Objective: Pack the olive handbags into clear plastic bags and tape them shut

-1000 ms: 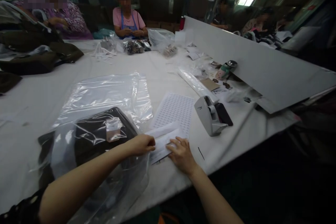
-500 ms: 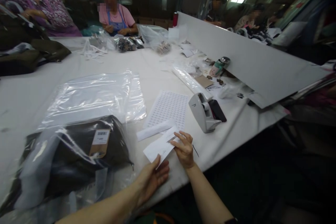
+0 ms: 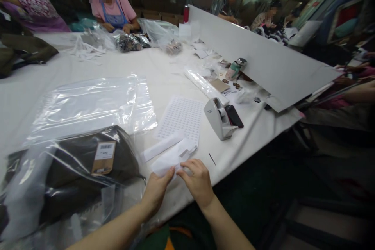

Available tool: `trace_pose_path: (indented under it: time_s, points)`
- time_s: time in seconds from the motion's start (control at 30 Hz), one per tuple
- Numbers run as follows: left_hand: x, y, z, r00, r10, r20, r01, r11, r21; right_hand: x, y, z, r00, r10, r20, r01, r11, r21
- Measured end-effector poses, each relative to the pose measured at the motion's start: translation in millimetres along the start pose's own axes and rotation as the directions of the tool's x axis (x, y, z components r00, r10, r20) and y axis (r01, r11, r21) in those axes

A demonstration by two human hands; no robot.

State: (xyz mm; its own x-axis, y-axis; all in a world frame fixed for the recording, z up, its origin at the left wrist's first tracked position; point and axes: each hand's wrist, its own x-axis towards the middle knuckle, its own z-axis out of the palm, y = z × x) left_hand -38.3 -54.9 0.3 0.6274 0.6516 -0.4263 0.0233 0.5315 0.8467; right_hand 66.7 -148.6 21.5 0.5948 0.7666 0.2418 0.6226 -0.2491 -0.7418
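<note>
Near the table's front edge, my left hand (image 3: 158, 187) pinches the lower edge of a white paper sheet (image 3: 165, 161) between thumb and fingers. Close beside it, my right hand (image 3: 197, 179) has its thumb and fingertips together at the same edge; what they pinch is too small to make out. Behind the hands lie a folded white strip (image 3: 162, 146) and a sheet printed with rows of small labels (image 3: 182, 119). To the left is a dark item in a clear plastic bag (image 3: 73, 164), with a barcoded tag (image 3: 104, 158) on it.
A grey-white tape dispenser (image 3: 218, 119) stands right of the sheets, beside a dark phone (image 3: 233, 116). Flat clear bags (image 3: 93, 103) lie at left. Further back are a bottle (image 3: 236, 68), a white board (image 3: 263, 62) and people seated around the table.
The view has shifted. My right hand has moved down and left from the paper's upper right part to its lower edge, beside my left thumb. The paper lies lower, nearer the other sheets.
</note>
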Motion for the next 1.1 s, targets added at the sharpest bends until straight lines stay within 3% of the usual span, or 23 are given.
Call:
trace_pose_path:
  time_s: [0.17, 0.47, 0.73, 1.1]
  points:
    - [0, 8, -6.7, 0.988, 0.059, 0.141, -0.087, 0.976, 0.200, 1, -1, 5, 0.989, 0.126, 0.072, -0.124, 0.992, -0.035]
    - [0, 11, -9.4, 0.981, 0.091, 0.169, -0.140, 0.942, 0.305, -2, -6, 6, 0.943, 0.313, 0.115, -0.322, 0.944, 0.067]
    - [0, 8, -8.6, 0.993, 0.050, 0.110, -0.076, 0.967, 0.245, -4, -4, 8, 0.949, 0.301, 0.097, -0.304, 0.953, 0.020]
    - [-8, 9, -3.7, 0.998, 0.055, 0.014, -0.056, 0.976, 0.212, -16, -6, 15, 0.956, 0.292, 0.014, -0.292, 0.950, 0.112]
